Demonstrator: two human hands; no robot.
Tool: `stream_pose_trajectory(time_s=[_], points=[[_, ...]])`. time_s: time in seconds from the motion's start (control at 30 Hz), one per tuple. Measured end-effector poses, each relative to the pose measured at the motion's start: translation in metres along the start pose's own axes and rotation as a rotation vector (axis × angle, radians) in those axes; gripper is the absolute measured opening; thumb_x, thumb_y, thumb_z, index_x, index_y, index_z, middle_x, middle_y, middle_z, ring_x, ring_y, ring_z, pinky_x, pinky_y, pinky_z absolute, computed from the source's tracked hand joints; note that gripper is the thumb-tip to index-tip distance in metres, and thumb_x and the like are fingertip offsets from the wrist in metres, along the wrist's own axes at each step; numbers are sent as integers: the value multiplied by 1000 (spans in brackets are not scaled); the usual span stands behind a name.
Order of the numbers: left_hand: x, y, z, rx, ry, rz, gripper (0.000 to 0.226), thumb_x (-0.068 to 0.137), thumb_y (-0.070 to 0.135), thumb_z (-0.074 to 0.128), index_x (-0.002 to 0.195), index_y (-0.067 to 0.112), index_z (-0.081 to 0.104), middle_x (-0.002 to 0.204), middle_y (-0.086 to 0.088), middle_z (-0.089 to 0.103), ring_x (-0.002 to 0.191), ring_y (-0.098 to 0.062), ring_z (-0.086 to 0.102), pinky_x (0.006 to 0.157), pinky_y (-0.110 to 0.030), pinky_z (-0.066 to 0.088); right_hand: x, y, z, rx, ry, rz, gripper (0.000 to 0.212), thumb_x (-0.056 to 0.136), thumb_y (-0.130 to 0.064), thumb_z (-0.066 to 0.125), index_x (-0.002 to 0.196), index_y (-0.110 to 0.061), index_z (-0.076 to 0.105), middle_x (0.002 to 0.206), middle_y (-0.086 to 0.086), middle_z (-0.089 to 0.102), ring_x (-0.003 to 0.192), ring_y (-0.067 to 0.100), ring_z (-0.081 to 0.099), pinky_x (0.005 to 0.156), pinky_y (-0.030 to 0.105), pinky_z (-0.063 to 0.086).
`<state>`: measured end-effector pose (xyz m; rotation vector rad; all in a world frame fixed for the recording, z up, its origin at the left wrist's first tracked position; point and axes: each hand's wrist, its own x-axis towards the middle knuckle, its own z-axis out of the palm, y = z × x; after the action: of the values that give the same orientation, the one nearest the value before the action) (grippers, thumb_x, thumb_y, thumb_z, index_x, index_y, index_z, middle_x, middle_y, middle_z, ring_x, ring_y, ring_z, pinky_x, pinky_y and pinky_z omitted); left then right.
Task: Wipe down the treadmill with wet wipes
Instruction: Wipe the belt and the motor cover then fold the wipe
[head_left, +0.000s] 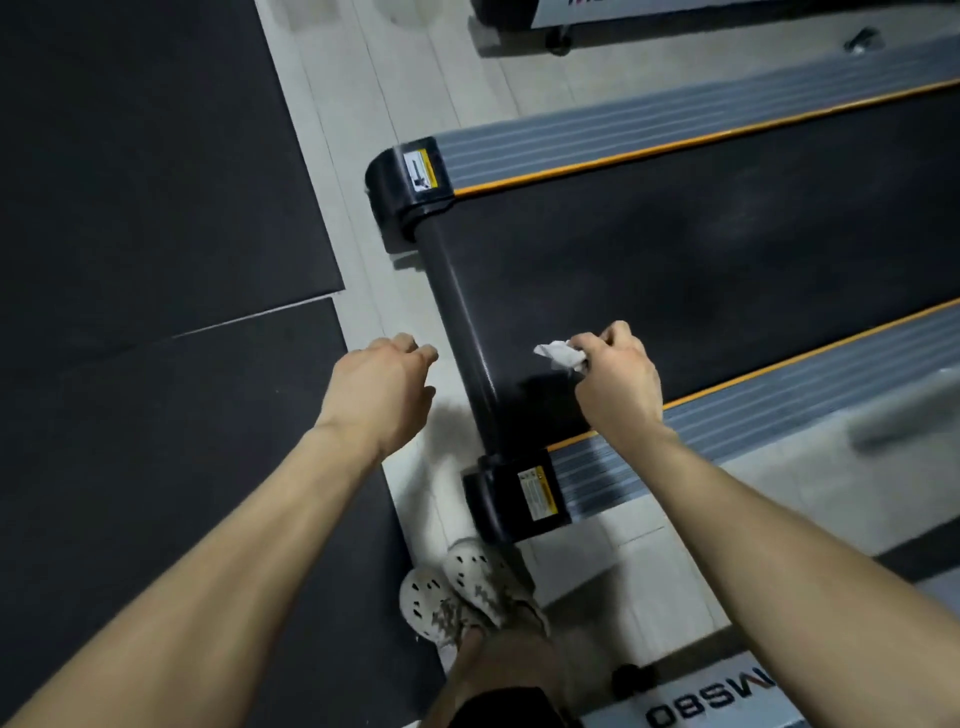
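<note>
The treadmill's black belt (701, 244) runs from the rear roller toward the upper right, flanked by grey ribbed side rails (649, 127) with orange trim. Black end caps (405, 187) with yellow warning labels close both rear corners. My right hand (615, 379) grips a crumpled white wet wipe (561, 356) just above the belt's near rear corner. My left hand (387, 384) hovers over the pale floor left of the roller, fingers loosely curled and holding nothing.
Dark rubber mats (156, 208) cover the floor on the left. Pale floor tiles (374, 104) lie between mats and treadmill. My feet in white clogs (457, 587) stand behind the near end cap. Another machine's base (711, 701) sits at bottom right, and one more at the top.
</note>
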<state>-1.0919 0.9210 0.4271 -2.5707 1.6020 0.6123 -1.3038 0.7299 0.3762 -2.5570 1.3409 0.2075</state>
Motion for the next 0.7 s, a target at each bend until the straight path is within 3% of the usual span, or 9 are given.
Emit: stream_pose_trajectory(time_s=[0.13,0.33,0.47,0.7], points=[[2,-26,-43,78,-26,46,40,102,39,59,139,26,59,131,2,62,120,-25,61,91,-43,55,11,-34,-32,32,35,44,47,86,0,60,123,-27,69,107,-3,41,94,16,38,74,34,39],[35,-70,-138,165,-49,126,42,102,40,58,142,28,57,133,3,61,124,-25,60,88,-41,56,26,-92,-97,129,99,160,42,88,-5,62,123,-29,68,111,-1,44,100,21,49,75,34,43],[72,-92,-205,154,-31,214,44,104,44,53,146,34,54,133,6,62,123,-23,62,85,-38,54,42,-128,-130,195,150,244,53,81,1,55,122,-29,67,107,-4,42,100,21,48,74,36,48],[135,-149,-276,249,-79,408,35,101,44,57,135,36,60,128,7,66,119,-24,64,80,-35,47,67,-186,-178,153,188,372,45,82,-3,60,117,-30,69,105,-4,41,100,25,51,69,34,46]])
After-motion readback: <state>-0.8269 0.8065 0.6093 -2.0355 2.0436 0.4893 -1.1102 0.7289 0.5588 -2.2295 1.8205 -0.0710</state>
